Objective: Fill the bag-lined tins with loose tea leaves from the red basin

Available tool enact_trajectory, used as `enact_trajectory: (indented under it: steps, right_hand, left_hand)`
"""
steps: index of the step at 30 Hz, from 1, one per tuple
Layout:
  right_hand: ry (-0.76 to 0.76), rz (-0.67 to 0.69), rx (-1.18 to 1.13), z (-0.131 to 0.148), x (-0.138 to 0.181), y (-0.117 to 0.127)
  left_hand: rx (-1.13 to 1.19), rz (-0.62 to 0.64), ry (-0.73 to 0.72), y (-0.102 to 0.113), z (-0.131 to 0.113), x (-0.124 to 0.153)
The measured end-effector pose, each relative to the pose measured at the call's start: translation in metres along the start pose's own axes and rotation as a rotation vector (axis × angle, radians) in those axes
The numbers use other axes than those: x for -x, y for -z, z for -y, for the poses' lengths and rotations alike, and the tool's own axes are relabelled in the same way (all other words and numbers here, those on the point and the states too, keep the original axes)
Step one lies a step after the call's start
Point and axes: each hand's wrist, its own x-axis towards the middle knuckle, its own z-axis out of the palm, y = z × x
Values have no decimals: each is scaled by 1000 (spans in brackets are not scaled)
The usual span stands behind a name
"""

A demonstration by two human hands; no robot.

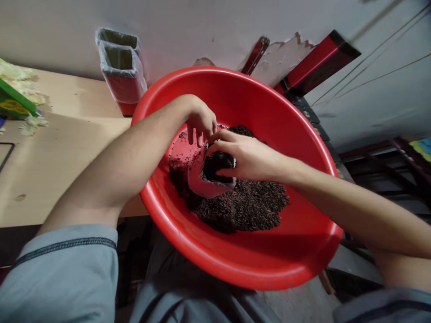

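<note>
A squarish red container (210,189) wrapped in clear plastic stands inside a large red basin (303,148), its mouth holding dark grains (213,166). My right hand (249,154) reaches over this mouth from the right, fingers curved and apart, thumb low over the grains; a ring shows on one finger. At the container's far left edge, my left hand (202,121) bends down at the wrist with its fingers hanging apart. Both hands' fingertips meet near the far rim; whether they touch the plastic is hard to see. More loose dark grains (249,206) lie heaped around the container.
Two nested-looking plastic-lined red containers (123,76) stand on the wooden table (77,103) left of the basin. Pale artificial flowers (32,123) lie at far left. Behind the basin, a red box-like object (319,63) leans near the peeling wall (202,27). Dark racks stand at right.
</note>
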Motion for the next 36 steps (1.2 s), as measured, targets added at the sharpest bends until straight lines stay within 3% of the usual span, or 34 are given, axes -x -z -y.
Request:
enact_trajectory:
  steps: [4, 6, 8, 11, 14, 16, 24, 30, 36]
  right_hand:
    - [-77, -95, -52, -29, 28, 21]
    - [-179, -44, -45, -52, 47, 15]
    - [-305, 135, -43, -74, 66, -9]
    - [-399, 447, -114, -95, 85, -65]
    - [-403, 551, -128, -97, 93, -115]
    - [-386, 552, -122, -92, 95, -130]
    - [-302, 512, -39, -65, 94, -129]
    - [-360, 482, 44, -48, 90, -137]
    - [-289, 504, 135, -41, 83, -124]
  left_hand:
    - [-29, 9, -35, 2, 6, -7]
    - [-50, 8, -38, 2, 6, -8]
    - [-54, 5, -23, 3, 6, -8]
    - [-66, 7, -7, 3, 4, -8]
    - [-98, 2, -25, 4, 6, -9]
    - [-118, -6, -38, 5, 8, -10]
    - [-176, -14, -5, 8, 9, -9]
    - [-180, 1, 6, 7, 6, -5]
    - [-201, 19, 36, 4, -3, 4]
